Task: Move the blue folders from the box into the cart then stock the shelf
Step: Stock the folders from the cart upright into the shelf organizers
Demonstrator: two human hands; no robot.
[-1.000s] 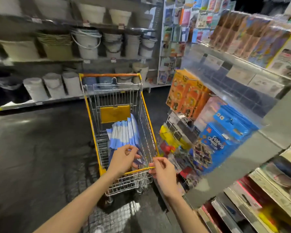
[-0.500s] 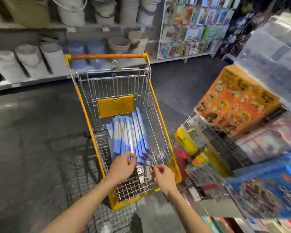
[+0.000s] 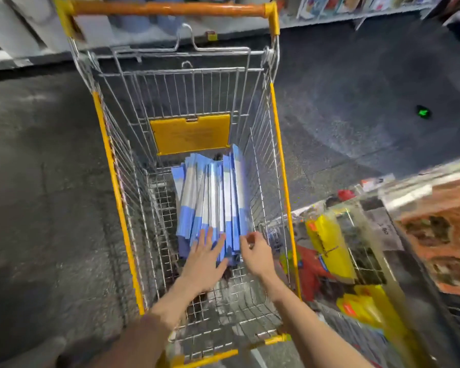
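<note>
A stack of blue folders (image 3: 213, 197) stands on edge in the wire basket of a yellow-trimmed cart (image 3: 109, 166). Both my arms reach down into the basket. My left hand (image 3: 203, 257) lies with fingers spread flat against the near ends of the folders. My right hand (image 3: 255, 252) hovers at the right near corner of the stack, fingers curled and apart, touching or almost touching the outermost folder. Neither hand has a folder lifted.
The cart's orange handle (image 3: 168, 8) is at the far end. A shelf unit (image 3: 398, 251) with yellow, red and orange packaged goods stands close on the right. Dark floor (image 3: 37, 181) lies to the left. Buckets and another shelf line the back.
My view has dropped and closed in on the cart. Both hands went from the cart's near rim down into the basket onto the folders' near ends.
</note>
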